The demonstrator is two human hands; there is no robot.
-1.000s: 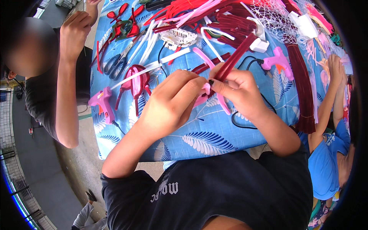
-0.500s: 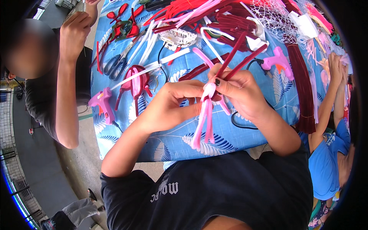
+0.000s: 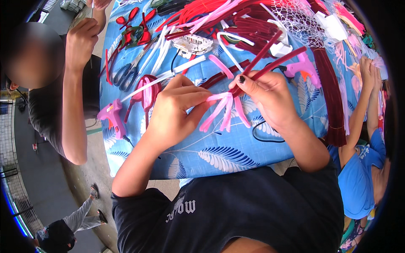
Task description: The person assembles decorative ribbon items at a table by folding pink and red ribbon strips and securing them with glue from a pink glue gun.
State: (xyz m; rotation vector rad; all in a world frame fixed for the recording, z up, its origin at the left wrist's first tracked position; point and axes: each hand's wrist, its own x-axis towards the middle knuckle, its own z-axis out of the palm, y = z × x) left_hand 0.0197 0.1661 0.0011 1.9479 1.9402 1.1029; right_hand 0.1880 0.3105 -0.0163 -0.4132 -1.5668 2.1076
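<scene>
My right hand [image 3: 270,95] pinches a small bundle of fuzzy pipe cleaners between thumb and fingertips. Two dark red pipe cleaners [image 3: 278,61] stick out from it up and to the right. Several short pink pipe cleaners [image 3: 226,114] fan out below its fingertips. My left hand [image 3: 179,107] grips the tip of one pink strand, stretched out to the left. Both hands are above the near part of the table. Just behind my left wrist lies a dark red and pink pipe-cleaner piece [image 3: 147,95].
A blue leaf-patterned cloth [image 3: 228,156] covers the table. Pink glue guns lie left [image 3: 112,116] and right [image 3: 304,69]. Scissors [image 3: 126,76], white stems, a white plastic holder [image 3: 192,44] and a long dark red bundle [image 3: 331,97] surround the hands. People work on both sides.
My left hand has moved left and up, drawing one pink strand outward. The pink strands, bunched before, now spread apart. The dark red stems tilt further right.
</scene>
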